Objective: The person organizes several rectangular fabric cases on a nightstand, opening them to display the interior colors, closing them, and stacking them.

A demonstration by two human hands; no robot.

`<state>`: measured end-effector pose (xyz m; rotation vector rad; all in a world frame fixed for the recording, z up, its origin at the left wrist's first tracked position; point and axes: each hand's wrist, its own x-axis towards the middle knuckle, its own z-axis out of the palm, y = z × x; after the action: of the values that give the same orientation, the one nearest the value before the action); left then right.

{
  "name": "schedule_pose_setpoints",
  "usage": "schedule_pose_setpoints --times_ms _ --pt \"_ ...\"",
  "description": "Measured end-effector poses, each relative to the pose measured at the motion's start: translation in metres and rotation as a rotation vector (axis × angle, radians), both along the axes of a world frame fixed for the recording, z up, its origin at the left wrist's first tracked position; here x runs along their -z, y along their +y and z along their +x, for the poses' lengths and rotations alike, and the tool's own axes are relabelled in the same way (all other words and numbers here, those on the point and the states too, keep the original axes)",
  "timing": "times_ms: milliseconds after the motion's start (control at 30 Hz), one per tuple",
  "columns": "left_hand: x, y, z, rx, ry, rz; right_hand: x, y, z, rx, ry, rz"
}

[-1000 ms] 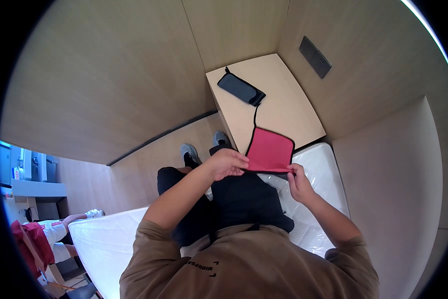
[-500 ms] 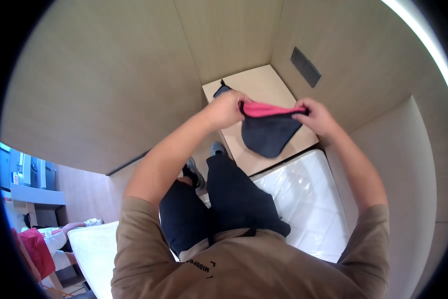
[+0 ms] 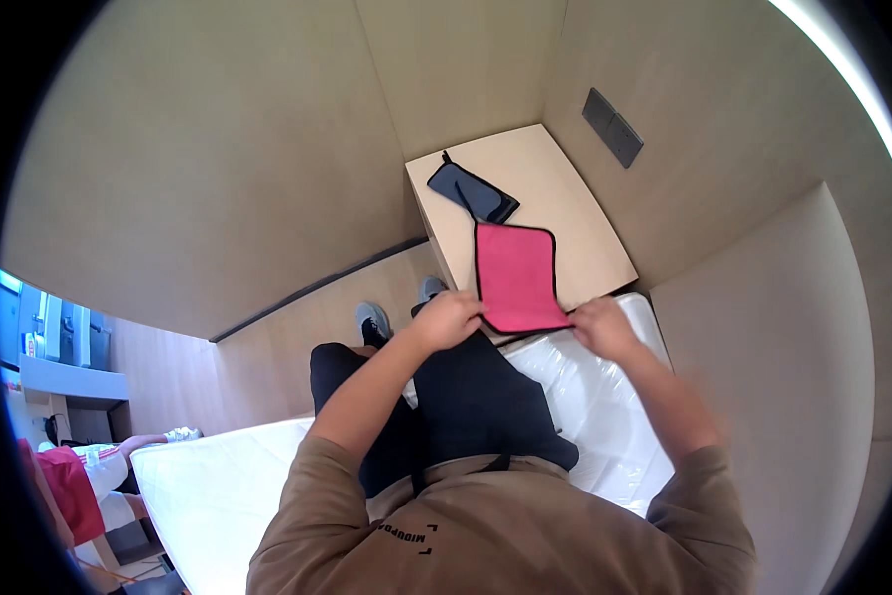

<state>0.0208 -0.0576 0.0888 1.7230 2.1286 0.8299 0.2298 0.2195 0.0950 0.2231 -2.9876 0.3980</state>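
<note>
Cloth (image 3: 517, 278) is now facing pink-up, not grey.
Left hand (image 3: 449, 319) and right hand (image 3: 604, 327) are pinching its seven and four o'clock corners.

I have a four-sided, pinkish-red fabric cloth with black edging (image 3: 517, 278) spread nearly flat, its red face up. Its near left corner is at my left hand (image 3: 451, 319); its near right corner, drawn out to a point, is in my right hand (image 3: 602, 329). Its far part is over the pale wooden tabletop (image 3: 587, 228).
</note>
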Motion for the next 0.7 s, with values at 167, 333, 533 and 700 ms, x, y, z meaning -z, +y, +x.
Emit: schedule_pose_setpoints --times_ms 167,333,533,700 --pt "0.019 -0.024 0.036 -0.112 0.036 -0.047 0.036 -0.028 0.031 0.030 -0.011 -0.295" --pt "0.034 -0.024 0.034 -0.104 -0.089 0.125 0.048 -0.027 0.016 0.290 -0.092 -1.013" --pt "0.057 0.027 -0.017 -0.518 -0.449 0.088 0.059 0.001 -0.076 0.669 -0.115 -1.181" --pt "0.102 0.059 -0.044 -0.859 -0.585 0.091 0.117 0.020 -0.130 0.878 -0.020 -0.707"
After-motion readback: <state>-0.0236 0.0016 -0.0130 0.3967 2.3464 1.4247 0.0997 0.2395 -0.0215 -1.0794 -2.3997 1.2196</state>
